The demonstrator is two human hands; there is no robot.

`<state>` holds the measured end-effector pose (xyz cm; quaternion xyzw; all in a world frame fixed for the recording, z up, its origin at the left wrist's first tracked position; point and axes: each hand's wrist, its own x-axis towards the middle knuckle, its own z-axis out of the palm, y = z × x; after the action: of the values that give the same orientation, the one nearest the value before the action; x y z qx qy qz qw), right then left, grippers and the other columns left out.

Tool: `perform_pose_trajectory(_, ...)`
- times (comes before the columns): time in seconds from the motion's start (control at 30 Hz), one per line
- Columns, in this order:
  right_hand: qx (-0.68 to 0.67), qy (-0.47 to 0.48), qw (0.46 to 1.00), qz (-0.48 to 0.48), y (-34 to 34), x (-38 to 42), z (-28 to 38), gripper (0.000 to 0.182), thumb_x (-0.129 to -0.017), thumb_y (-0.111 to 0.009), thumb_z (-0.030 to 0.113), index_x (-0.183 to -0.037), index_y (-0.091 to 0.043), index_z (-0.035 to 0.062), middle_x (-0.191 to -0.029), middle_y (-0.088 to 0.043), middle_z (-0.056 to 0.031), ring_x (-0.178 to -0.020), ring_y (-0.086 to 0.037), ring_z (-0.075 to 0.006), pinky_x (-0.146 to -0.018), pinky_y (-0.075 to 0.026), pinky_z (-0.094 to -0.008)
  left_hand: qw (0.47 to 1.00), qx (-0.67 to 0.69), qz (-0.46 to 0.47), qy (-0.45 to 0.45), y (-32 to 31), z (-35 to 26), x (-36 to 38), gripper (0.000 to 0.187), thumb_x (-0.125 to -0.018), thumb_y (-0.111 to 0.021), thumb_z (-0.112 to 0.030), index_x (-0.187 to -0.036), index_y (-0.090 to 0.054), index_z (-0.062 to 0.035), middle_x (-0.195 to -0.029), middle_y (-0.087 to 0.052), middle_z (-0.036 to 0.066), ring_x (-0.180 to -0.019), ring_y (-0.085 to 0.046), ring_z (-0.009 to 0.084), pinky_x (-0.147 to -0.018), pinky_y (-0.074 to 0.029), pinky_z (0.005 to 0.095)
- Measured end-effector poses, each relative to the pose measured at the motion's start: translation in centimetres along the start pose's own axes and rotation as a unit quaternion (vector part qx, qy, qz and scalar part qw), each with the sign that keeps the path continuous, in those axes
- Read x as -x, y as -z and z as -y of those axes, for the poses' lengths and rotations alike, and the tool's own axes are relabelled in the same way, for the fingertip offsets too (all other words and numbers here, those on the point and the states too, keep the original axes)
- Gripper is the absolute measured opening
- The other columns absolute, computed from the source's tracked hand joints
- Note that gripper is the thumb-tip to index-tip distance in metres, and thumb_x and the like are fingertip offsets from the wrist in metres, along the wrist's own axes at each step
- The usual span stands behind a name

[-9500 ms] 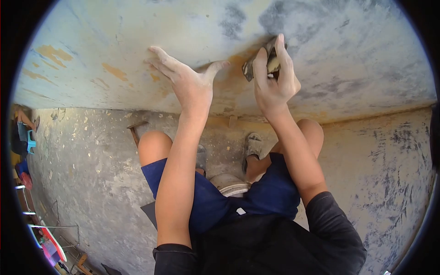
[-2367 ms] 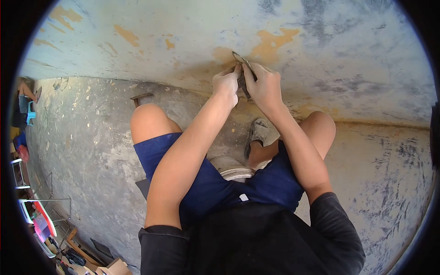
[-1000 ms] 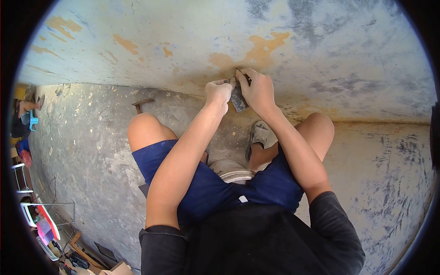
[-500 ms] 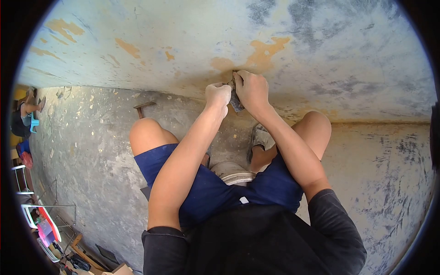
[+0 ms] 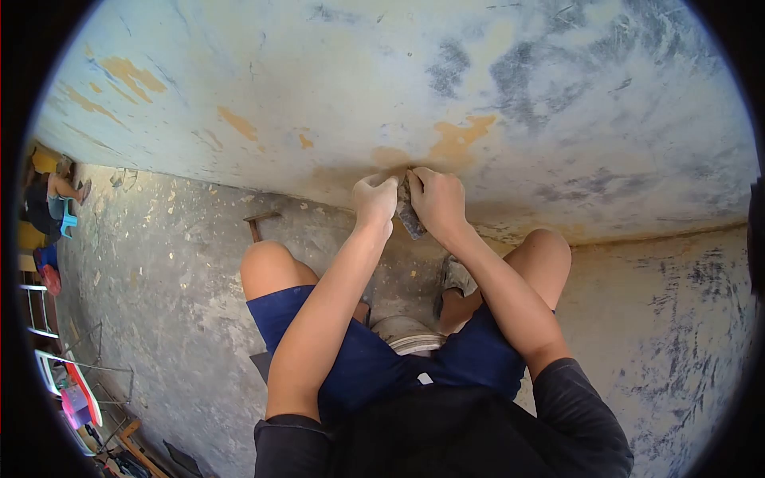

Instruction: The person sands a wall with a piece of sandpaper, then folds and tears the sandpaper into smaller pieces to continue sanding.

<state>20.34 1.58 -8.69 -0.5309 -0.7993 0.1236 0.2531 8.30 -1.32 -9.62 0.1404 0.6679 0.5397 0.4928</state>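
The wall (image 5: 343,88) in front of me was off-white, blotched orange-tan left and centre, smudged dark grey toward upper right. The flat piece (image 5: 411,219) I held was dark grey, mottled with lighter specks. Floor (image 5: 175,295) was patchy grey with cream flecks. My shorts (image 5: 351,346) were navy, my shirt (image 5: 454,438) plain black, the stool (image 5: 68,218) light blue.

Hands (image 5: 437,197) could pass up along the wall (image 5: 335,95); below, knees (image 5: 268,264) and what seems a bucket (image 5: 418,343) obstruct.

Matt wall (image 5: 335,95), rough concrete floor (image 5: 175,279)
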Motion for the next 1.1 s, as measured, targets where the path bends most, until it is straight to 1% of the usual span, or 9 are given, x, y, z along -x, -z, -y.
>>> perform_pose_trajectory(0.1,0.001,0.029,0.999,-0.014,-0.1,-0.2,0.0,0.027,-0.099,-0.065,0.019,-0.079,-0.072,0.002,-0.072,-0.069,-0.0239,-0.068,-0.069,-0.0437,-0.067,-0.055,-0.0534,0.998,0.038,0.047,0.01,0.2,-0.1,0.3,0.037,-0.094,-0.073,-0.009,-0.125,-0.07,0.0111,-0.111,-0.074,0.013,-0.098,-0.066,0.0173,-0.087,-0.051,0.0327)
perform_pose_trajectory(0.17,0.004,0.014,1.0,-0.006,0.5,0.4,0.1,0.027,-0.099,-0.064,0.02,-0.08,-0.073,0.002,-0.073,-0.07,-0.0238,-0.068,-0.069,-0.0437,-0.067,-0.055,-0.0534,0.998,0.002,0.061,0.025,0.3,-0.1,0.1,0.037,-0.095,-0.073,-0.01,-0.126,-0.071,0.009,-0.11,-0.075,0.012,-0.097,-0.067,0.0156,-0.087,-0.051,0.0306)
perform_pose_trajectory(0.3,0.01,-0.005,1.0,-0.007,1.0,0.2,0.1,0.026,-0.099,-0.064,0.02,-0.082,-0.073,0.0022,-0.074,-0.071,-0.0231,-0.069,-0.07,-0.0432,-0.067,-0.055,-0.0531,0.998,0.004,0.069,-0.004,-0.3,1.1,-0.8,0.033,-0.097,-0.073,-0.011,-0.125,-0.072,0.0073,-0.11,-0.076,0.011,-0.098,-0.067,0.0142,-0.088,-0.051,0.0298)
perform_pose_trajectory(0.37,0.014,-0.001,1.0,-0.009,0.8,0.2,0.0,0.026,-0.099,-0.064,0.02,-0.082,-0.073,0.0025,-0.074,-0.071,-0.0229,-0.069,-0.07,-0.0429,-0.067,-0.055,-0.0529,0.994,0.004,0.105,-0.015,-0.5,1.3,-1.2,0.03,-0.098,-0.072,-0.011,-0.122,-0.073,0.0076,-0.109,-0.076,0.01,-0.097,-0.067,0.0137,-0.085,-0.052,0.0296)
perform_pose_trajectory(0.6,0.009,0.018,1.0,0.01,1.0,0.5,-0.3,0.026,-0.1,-0.064,0.021,-0.083,-0.074,0.0035,-0.074,-0.071,-0.0216,-0.07,-0.071,-0.0416,-0.067,-0.055,-0.052,0.995,-0.006,0.103,-0.017,-1.3,1.6,-1.4,0.028,-0.1,-0.071,-0.011,-0.12,-0.074,0.0086,-0.109,-0.077,0.01,-0.094,-0.069,0.0151,-0.084,-0.053,0.0299)
perform_pose_trajectory(0.83,0.04,-0.002,0.999,0.003,1.2,0.8,-0.1,0.024,-0.099,-0.064,0.02,-0.085,-0.074,0.0042,-0.076,-0.072,-0.0201,-0.072,-0.072,-0.0399,-0.067,-0.056,-0.0508,0.993,-0.063,0.088,-0.056,-1.3,1.7,-1.2,0.025,-0.099,-0.075,-0.011,-0.115,-0.076,0.0074,-0.103,-0.077,0.012,-0.091,-0.069,0.0157,-0.08,-0.054,0.0306)
perform_pose_trajectory(0.93,0.033,0.015,0.999,-0.005,1.0,0.6,-0.2,0.024,-0.099,-0.064,0.02,-0.085,-0.073,0.0036,-0.077,-0.072,-0.0198,-0.073,-0.072,-0.0395,-0.068,-0.056,-0.0505,0.992,-0.082,0.068,-0.067,-1.3,2.1,-1.5,0.023,-0.099,-0.076,-0.011,-0.113,-0.076,0.0077,-0.1,-0.076,0.011,-0.089,-0.069,0.0162,-0.079,-0.054,0.0314)
perform_pose_trajectory(1.0,0.018,0.02,0.999,-0.037,0.6,0.4,-0.3,0.023,-0.098,-0.065,0.02,-0.083,-0.075,0.004,-0.076,-0.071,-0.0214,-0.069,-0.07,-0.0417,-0.066,-0.055,-0.0518,0.992,-0.086,0.059,-0.07,-1.5,1.9,-1.5,0.023,-0.099,-0.076,-0.011,-0.112,-0.075,0.0079,-0.099,-0.076,0.011,-0.088,-0.069,0.0164,-0.079,-0.054,0.0317)
perform_pose_trajectory(1.1,0.057,-0.018,0.998,-0.024,0.3,0.7,-0.1,0.022,-0.098,-0.065,0.019,-0.083,-0.075,0.005,-0.076,-0.072,-0.0215,-0.068,-0.07,-0.0413,-0.066,-0.055,-0.0515,0.991,-0.095,0.063,-0.07,-1.7,2.1,-1.3,0.021,-0.1,-0.075,-0.011,-0.111,-0.074,0.0075,-0.1,-0.076,0.012,-0.087,-0.068,0.0165,-0.078,-0.054,0.0312)
